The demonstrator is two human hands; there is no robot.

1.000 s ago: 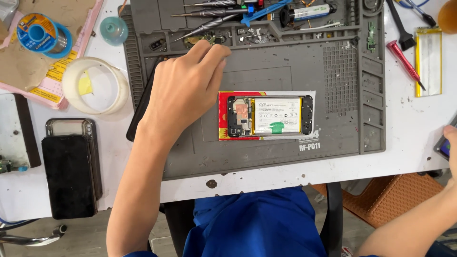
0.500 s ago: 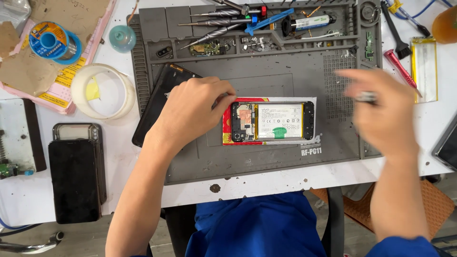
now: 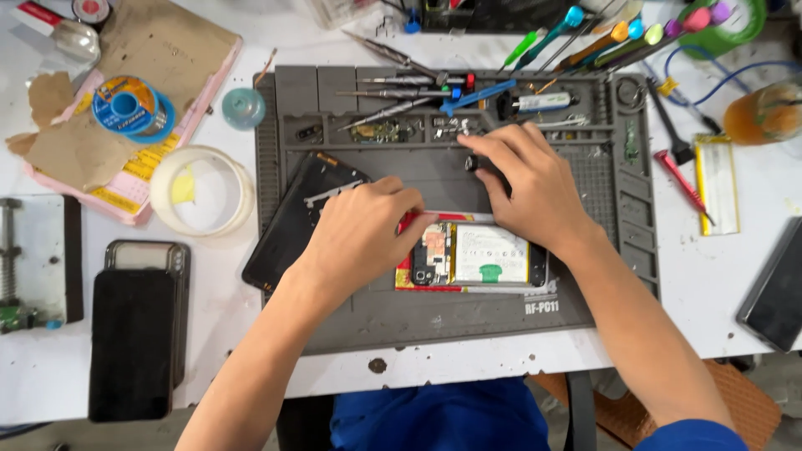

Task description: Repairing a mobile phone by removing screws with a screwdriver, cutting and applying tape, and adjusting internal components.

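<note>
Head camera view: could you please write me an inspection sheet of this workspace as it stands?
Surface: grey repair mat on a white table.
Job's things: opened phone, its battery showing, lies flat on the mat.
Clutter: tweezers, solder spool, tape roll, dark phones.
Grippers: left hand rests on the phone's left end; right hand pinches a small dark tool.
Cables: blue wire, top right.
Surroundings: a chair with a blue seat below the table edge.

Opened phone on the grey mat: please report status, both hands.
Left hand steadies opened phone. Right hand pinches small dark tool above it. Black back cover lies left.
</note>
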